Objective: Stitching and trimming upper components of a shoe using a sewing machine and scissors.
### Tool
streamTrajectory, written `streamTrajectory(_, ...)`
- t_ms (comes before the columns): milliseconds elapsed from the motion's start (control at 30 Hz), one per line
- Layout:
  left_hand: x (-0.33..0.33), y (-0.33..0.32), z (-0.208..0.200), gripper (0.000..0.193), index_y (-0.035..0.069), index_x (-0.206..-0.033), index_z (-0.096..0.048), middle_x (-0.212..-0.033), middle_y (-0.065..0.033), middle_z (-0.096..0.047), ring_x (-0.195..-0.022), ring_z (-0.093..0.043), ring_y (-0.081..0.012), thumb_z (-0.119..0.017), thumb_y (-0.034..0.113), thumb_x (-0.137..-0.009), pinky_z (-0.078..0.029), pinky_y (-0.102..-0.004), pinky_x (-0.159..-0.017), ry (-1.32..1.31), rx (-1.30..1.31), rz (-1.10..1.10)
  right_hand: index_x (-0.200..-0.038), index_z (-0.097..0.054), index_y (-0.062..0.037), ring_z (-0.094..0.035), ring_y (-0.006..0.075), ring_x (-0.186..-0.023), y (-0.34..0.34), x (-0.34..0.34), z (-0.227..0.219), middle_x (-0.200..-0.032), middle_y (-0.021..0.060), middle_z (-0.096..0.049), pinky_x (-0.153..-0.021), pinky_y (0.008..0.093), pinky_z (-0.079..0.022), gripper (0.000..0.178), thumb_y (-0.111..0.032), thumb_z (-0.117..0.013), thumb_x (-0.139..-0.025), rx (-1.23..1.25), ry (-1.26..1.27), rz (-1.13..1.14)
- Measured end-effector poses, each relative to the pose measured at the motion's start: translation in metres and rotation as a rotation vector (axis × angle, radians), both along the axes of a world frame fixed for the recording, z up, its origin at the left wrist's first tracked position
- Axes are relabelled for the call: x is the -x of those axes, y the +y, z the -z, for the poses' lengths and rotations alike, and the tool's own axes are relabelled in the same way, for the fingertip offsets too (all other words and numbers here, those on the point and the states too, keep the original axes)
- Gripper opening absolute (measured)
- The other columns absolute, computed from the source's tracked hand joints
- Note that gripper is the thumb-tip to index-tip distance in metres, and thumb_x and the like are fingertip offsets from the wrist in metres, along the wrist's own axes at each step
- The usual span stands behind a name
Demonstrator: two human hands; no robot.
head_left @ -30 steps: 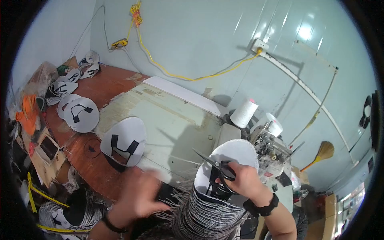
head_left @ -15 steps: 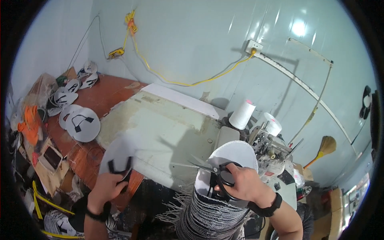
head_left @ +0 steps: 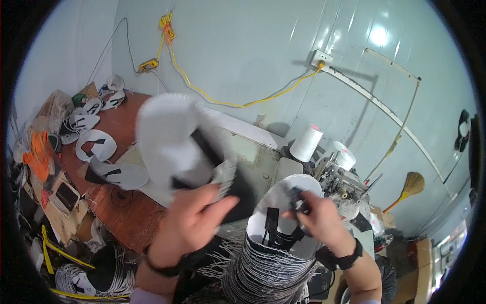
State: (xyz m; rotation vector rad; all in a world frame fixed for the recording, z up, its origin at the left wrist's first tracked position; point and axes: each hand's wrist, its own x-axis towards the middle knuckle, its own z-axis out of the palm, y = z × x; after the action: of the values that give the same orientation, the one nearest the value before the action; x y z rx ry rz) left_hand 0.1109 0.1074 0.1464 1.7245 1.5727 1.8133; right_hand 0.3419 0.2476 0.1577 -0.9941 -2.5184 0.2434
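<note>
My left hand (head_left: 195, 220) is closed on a white slipper sole (head_left: 169, 134) with black straps, raised over the worktable and smeared by motion. A dark piece hangs beside it, too blurred to tell apart. My right hand (head_left: 324, 220) grips black-handled scissors (head_left: 299, 203); their blades are blurred. Just beneath the scissors stands a tall stack of slipper soles (head_left: 271, 276), black and white at the edges with loose threads. The topmost sole (head_left: 298, 185) shows its white face and black straps.
On the red-brown tabletop (head_left: 129, 114) at left lie a tilted sole (head_left: 126, 176), a sole with a black strap (head_left: 104, 144) and several others. A sewing machine (head_left: 339, 185) and white thread cone (head_left: 306, 144) stand at right. An orange cloth (head_left: 39, 154) lies far left.
My left hand has moved right and up with a sole, towards the stack. My right hand has shifted slightly right with the scissors. The soles on the left tabletop lie differently.
</note>
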Motion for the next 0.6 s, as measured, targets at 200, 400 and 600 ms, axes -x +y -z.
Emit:
streamTrajectory(200,-0.106,0.079,0.044,0.026,0.006,-0.107,-0.056,-0.075,-0.0205,-0.062,-0.071,-0.064,-0.0368,-0.050,0.029,-0.096,-0.048,-0.0454,-0.059,0.523,0.313,0.812,-0.097,-0.060,0.0019,-0.060,0.0142,-0.065,-0.008,-0.014,-0.019,-0.071,0.0104,-0.062,-0.062,0.0290,-0.049,0.031,-0.015,-0.077,-0.077,-0.006,0.267,0.005)
streamTrajectory(400,-0.092,0.025,0.099,0.051,0.001,-0.125,-0.048,-0.110,-0.0231,-0.060,-0.104,-0.060,-0.0374,-0.059,0.039,-0.092,-0.047,-0.0478,-0.087,0.421,0.114,0.783,-0.089,-0.063,-0.0029,-0.063,0.0387,-0.067,0.019,-0.001,0.042,-0.070,0.0165,-0.064,-0.060,0.0444,-0.050,0.031,-0.029,-0.074,-0.076,-0.069,-0.097,-0.097)
streamTrajectory(600,0.065,-0.069,0.112,0.017,0.010,-0.076,-0.068,-0.069,-0.0132,-0.065,-0.075,-0.063,-0.0346,-0.072,0.026,-0.076,-0.041,-0.0477,-0.090,0.905,1.008,-0.202,-0.093,-0.063,-0.0013,-0.063,0.0373,-0.064,0.020,-0.029,0.036,-0.068,0.0167,-0.063,-0.058,0.0420,-0.050,0.047,-0.043,-0.075,-0.077,0.072,-0.122,-0.163)
